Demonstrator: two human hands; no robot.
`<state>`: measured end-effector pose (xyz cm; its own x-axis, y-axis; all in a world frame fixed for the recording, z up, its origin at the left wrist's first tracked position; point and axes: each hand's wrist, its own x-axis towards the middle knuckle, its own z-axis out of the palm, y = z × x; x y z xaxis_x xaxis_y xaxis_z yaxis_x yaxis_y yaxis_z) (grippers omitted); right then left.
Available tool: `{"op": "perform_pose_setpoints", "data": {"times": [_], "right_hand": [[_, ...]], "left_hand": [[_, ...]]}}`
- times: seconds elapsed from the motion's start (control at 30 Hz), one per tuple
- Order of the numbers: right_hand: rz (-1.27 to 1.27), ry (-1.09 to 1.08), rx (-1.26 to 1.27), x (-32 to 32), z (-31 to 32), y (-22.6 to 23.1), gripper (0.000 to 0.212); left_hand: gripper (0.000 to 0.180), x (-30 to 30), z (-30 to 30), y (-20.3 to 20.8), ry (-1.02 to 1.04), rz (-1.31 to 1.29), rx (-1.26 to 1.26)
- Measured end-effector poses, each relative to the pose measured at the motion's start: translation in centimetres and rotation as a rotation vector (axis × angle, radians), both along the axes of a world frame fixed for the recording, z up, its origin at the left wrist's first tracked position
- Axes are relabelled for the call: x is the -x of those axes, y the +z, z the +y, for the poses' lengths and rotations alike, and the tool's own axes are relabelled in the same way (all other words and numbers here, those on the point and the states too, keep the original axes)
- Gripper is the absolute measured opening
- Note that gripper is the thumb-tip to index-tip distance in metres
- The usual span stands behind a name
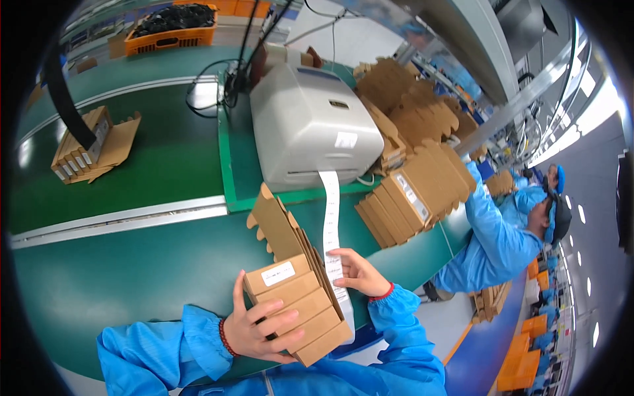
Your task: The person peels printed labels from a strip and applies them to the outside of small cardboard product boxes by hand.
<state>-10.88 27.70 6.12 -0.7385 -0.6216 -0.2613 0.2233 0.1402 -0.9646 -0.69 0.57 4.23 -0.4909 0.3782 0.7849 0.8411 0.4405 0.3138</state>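
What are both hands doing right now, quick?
Left hand: closed around a stack of flat brown cardboard boxes.
Right hand: fingers pinching the white label strip hanging from the grey label printer.

Single head-worn fisheye, looking steeply down, close over both hands at lower centre; green bench fills frame, edges bowed, corners black.

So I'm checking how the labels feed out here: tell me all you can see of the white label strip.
The label strip is a narrow white paper ribbon with small printed labels along it. It comes out of the front slot of the pale grey printer and hangs down over the green table. Its lower part runs beside the fanned stack of brown cardboard boxes held by the left hand. The right hand pinches it there.
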Motion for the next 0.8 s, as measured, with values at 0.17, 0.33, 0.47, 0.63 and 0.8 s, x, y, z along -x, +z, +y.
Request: {"op": "perform_pose_setpoints", "data": {"times": [0.17,0.33,0.47,0.63,0.8], "right_hand": [[0.112,-0.185,-0.111,-5.1,2.1,1.0,0.041],[0.632,-0.420,-0.404,-6.8,2.4,0.7,0.021],[0.961,-0.410,-0.445,-7.1,0.9,2.7,0.016],[0.995,-0.435,-0.525,-8.4,-0.2,6.0,0.014],[1.329,-0.612,-0.801,-9.5,-2.5,10.0,0.020]], "left_hand": [[0.051,0.3,0.2,-0.1,0.020,-0.012,-0.003],[0.053,0.3,0.6,-0.3,0.033,0.017,-0.016],[0.051,0.2,0.5,-0.3,0.036,0.025,-0.034],[0.052,0.4,0.4,-0.1,0.032,0.022,-0.013],[0.049,0.3,0.3,0.1,-0.006,0.002,-0.018]]}}
